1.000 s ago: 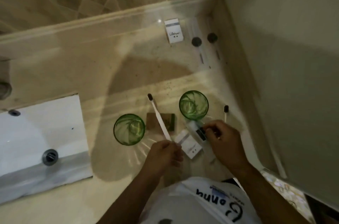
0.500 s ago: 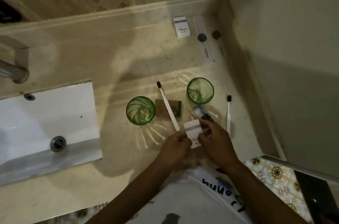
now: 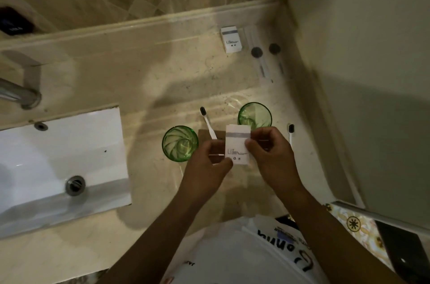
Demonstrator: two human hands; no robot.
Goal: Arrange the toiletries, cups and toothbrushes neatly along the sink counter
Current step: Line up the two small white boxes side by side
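A small white box [image 3: 237,144] with a grey band is held upright between both hands above the counter. My left hand [image 3: 209,162] pinches its lower left edge and my right hand [image 3: 270,153] grips its right side. Two green glass cups stand on the counter, one [image 3: 180,143] left of my hands and one [image 3: 254,114] just behind the box. A white toothbrush [image 3: 207,123] with a dark head lies between the cups, partly hidden by my left hand. A second toothbrush [image 3: 290,131] lies to the right. A brown packet [image 3: 204,135] lies under the first toothbrush.
A second white box [image 3: 231,39] sits at the back near the wall, beside two clear packets with dark round caps [image 3: 256,52]. The white sink basin [image 3: 60,160] and a metal tap [image 3: 21,95] are at the left. A wall bounds the counter on the right.
Both hands have lifted the white box off the counter and turned it upright, with its printed face toward me. My left hand has let go of the toothbrush handle.
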